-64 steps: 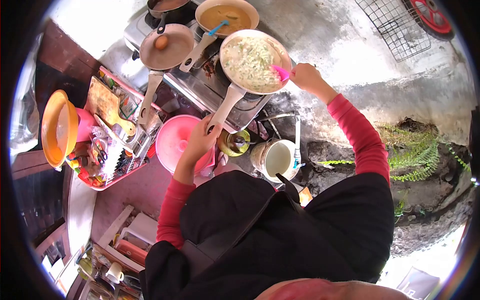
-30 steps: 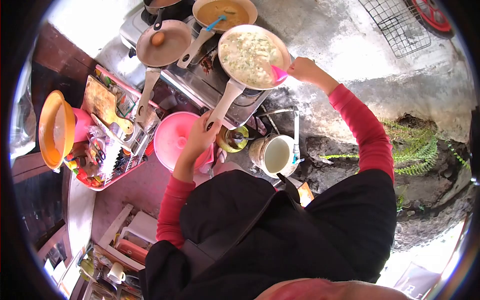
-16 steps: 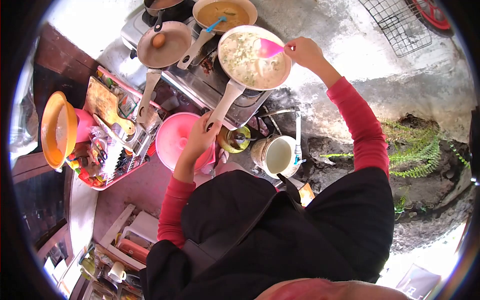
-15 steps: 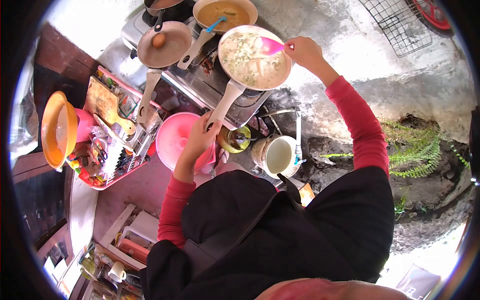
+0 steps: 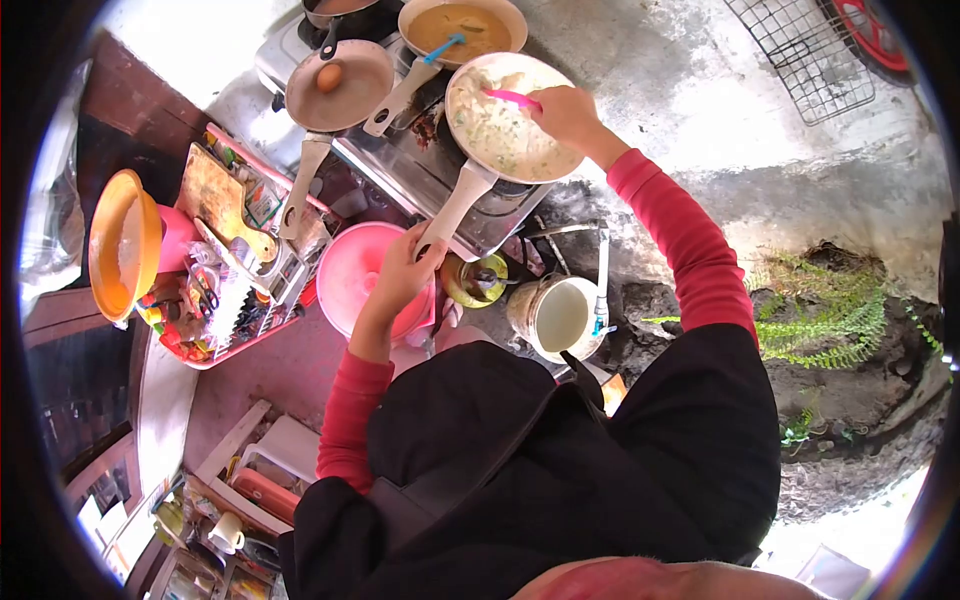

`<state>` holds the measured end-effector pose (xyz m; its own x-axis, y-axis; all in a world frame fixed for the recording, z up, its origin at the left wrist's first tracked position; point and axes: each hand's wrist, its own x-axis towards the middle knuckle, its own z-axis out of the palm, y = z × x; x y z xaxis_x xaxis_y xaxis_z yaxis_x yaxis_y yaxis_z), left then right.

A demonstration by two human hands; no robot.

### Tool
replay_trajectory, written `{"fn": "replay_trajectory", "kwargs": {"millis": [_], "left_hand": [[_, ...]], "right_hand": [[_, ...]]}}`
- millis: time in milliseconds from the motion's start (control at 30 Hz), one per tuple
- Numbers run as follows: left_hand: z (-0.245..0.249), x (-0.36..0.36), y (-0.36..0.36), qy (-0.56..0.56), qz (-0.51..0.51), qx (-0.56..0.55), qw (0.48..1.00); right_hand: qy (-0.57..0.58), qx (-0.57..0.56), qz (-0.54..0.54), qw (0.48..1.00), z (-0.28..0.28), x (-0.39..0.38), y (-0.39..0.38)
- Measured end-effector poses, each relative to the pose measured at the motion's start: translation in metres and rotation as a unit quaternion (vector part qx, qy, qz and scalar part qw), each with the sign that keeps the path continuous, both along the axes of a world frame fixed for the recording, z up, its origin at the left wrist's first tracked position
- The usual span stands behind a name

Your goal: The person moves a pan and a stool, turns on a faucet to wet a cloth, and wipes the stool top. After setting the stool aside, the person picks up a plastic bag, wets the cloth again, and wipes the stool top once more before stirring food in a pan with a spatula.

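Observation:
My left hand [image 5: 411,268] is wrapped round the pale handle of a frying pan [image 5: 470,185] that sits over the near end of the stove. Inside the pan is a creamy mixture [image 5: 505,140] with green bits. My right hand [image 5: 567,120] grips a pink spatula [image 5: 512,98], its head dipped into the mixture near the pan's far left side; the blade is mostly hidden. Beside it, a second pan [image 5: 515,22] holds an orange-brown liquid and a blue utensil [image 5: 445,48]. An egg [image 5: 329,77] rests in a third pan [image 5: 350,105].
A pink basin [image 5: 345,310] lies below my left hand, with a pail [image 5: 520,310] and a white tap pipe [image 5: 602,270] to its right. At left stand a dish rack [image 5: 215,355], a cutting board [image 5: 207,197] and an orange basin [image 5: 155,250]. A wire rack [image 5: 800,60] leans at upper right.
My right hand has swept the spatula leftward across the pan, from its right rim toward the far left side. My left hand keeps its hold on the handle. The view has shifted slightly.

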<state>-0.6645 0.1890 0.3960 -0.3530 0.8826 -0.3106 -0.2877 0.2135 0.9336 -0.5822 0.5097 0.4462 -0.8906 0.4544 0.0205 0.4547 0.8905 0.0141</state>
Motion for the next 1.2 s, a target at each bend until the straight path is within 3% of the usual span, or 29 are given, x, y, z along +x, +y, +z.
{"fn": "replay_trajectory", "kwargs": {"millis": [267,433,533,667,800,900,1100,1200], "left_hand": [[0.0,0.001,0.0,0.009,0.008,0.002,1.0],[-0.001,0.001,0.0,0.008,0.003,-0.002,1.0],[0.0,0.0,0.0,0.007,-0.001,-0.001,1.0],[0.001,0.0,0.001,0.005,-0.004,-0.001,1.0],[0.003,0.0,0.001,0.009,-0.005,0.008,1.0],[0.005,0.001,0.001,0.004,-0.001,0.004,1.0],[0.007,0.001,0.001,-0.005,-0.003,-0.002,1.0],[0.005,0.002,0.0,-0.005,0.003,0.005,1.0]], "right_hand": [[-0.047,0.044,0.075,0.995,0.012,0.024,-0.027],[0.022,0.045,0.087,0.995,0.05,0.051,-0.034],[-0.004,0.023,0.059,0.998,0.081,0.063,-0.059],[-0.034,-0.017,0.052,0.998,0.053,0.072,-0.075],[0.008,-0.023,0.064,0.998,0.015,0.067,-0.075],[-0.021,0.002,0.038,0.999,0.005,0.054,-0.078],[0.027,0.068,0.087,0.994,-0.022,0.027,-0.057],[0.029,0.07,0.039,0.996,-0.023,0.014,-0.047]]}}
